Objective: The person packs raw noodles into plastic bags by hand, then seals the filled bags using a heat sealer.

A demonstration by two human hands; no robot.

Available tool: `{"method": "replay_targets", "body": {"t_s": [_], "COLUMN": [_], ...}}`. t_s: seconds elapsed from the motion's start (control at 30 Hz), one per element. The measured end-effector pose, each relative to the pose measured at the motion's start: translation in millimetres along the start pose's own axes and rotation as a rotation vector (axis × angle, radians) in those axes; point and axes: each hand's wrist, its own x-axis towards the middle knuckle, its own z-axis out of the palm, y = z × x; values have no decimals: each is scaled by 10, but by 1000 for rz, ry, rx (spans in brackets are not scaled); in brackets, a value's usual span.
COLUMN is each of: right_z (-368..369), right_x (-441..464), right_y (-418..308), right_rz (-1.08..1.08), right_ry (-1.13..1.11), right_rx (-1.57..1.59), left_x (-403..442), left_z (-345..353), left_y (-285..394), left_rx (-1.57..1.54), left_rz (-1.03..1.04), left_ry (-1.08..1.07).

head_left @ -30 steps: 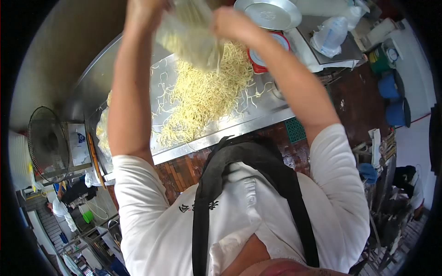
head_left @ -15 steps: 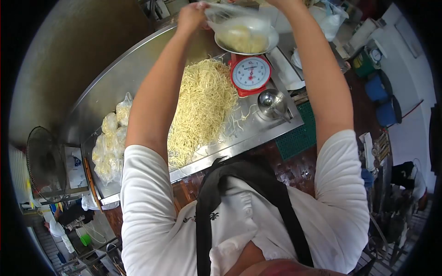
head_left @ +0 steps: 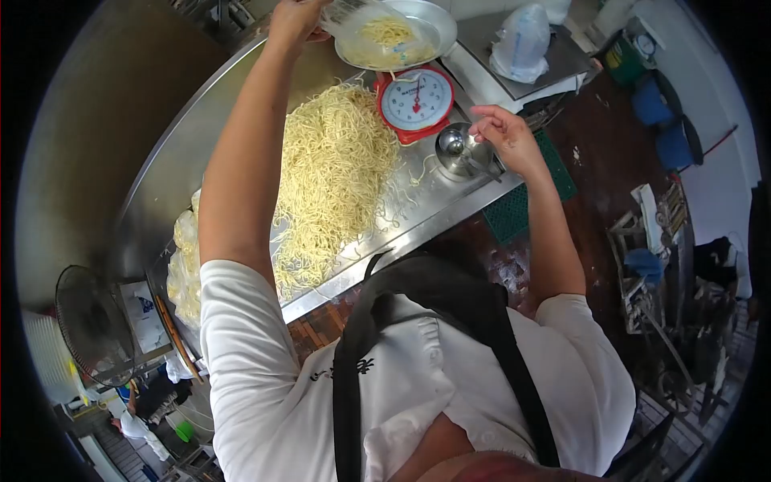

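Note:
At the top of the head view, my left hand (head_left: 297, 22) is closed on the edge of a clear plastic bag (head_left: 345, 22). The bag and some yellow noodles (head_left: 387, 32) lie in the metal pan (head_left: 440, 28) of a red dial scale (head_left: 417, 103). My right hand (head_left: 507, 140) hovers by a small round metal pot (head_left: 446, 143), fingers apart and nothing visible in them. A handle, perhaps of a ladle, sticks out of the pot. Left of the scale a large heap of loose noodles (head_left: 333, 173) covers the steel worktop (head_left: 389, 245).
Filled plastic bags (head_left: 185, 269) stand at the worktop's left end, partly behind my left arm. A white plastic bag (head_left: 522, 44) rests on a surface at upper right. A fan (head_left: 95, 325) is at far left; blue bins (head_left: 679, 140) stand at right.
My right hand has come down from the top edge to beside the metal pot. The bag has sunk lower into the scale pan, my left hand still holding its edge. The view has shifted slightly.

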Motion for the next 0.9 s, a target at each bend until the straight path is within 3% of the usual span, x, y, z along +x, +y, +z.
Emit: {"method": "replay_targets", "body": {"t_s": [0.07, 0.13, 0.2, 0.23, 0.3, 0.37, 0.43, 0.5, 0.53, 0.57, 0.6, 0.63, 0.7, 0.77, 0.83, 0.9], "right_z": [46, 188, 507, 663, 987, 1223, 1378, 1440, 1499, 1625, 1765, 1908, 2386, 3006, 3496, 3883], "right_x": [-11, 78, 189, 355, 630, 836, 1018, 888, 805, 679, 726, 637, 686, 868, 875, 769], "right_y": [180, 496, 448, 521, 375, -333, -722, -1264, -1434, -1597, -1574, -1747, -1720, -1460, -1060, -1432], "right_rz": [30, 95, 219, 123, 27, 34, -164, -280, -431, -428, -782, -1028, -1093, -549, -579, -569], "right_ry": [-34, -99, -109, -62, 33, 108, 45, 8, 55, 65, 78, 35, -237, -627, -846, -1015], "right_rx": [28, 74, -78, -161, -147, 52, 279, 94, -17, 171, 283, 182, 85, -230, -608, -743], "left_x": [-26, 135, 285, 336, 234, -286, -630, -870, -1120, -1379, -1553, -1719, -1994, -2288, -2451, -2608], "left_z": [110, 173, 182, 178, 78, -197, -434, -798, -943, -1057, -1211, -1351, -1532, -1787, -2096, -2587], "left_y": [-35, -279, -427, -476, -399, 35, 98, -54, -20, 7, -112, -266, -467, -723, -1039, -1406], "left_rx": [-68, -107, -144, -160, -223, -315, -284, -106, -196, -299, -357, -415, -473, -385, -333, -318], "left_rz": [18, 204, 345, 389, 395, 315, 367, 527, 327, 129, 151, 178, 93, 54, 16, -31], "left_ry": [58, 59, 104, 146, 181, 181, 225, 354, 320, 299, 251, 195, 236, 332, 415, 514]}}
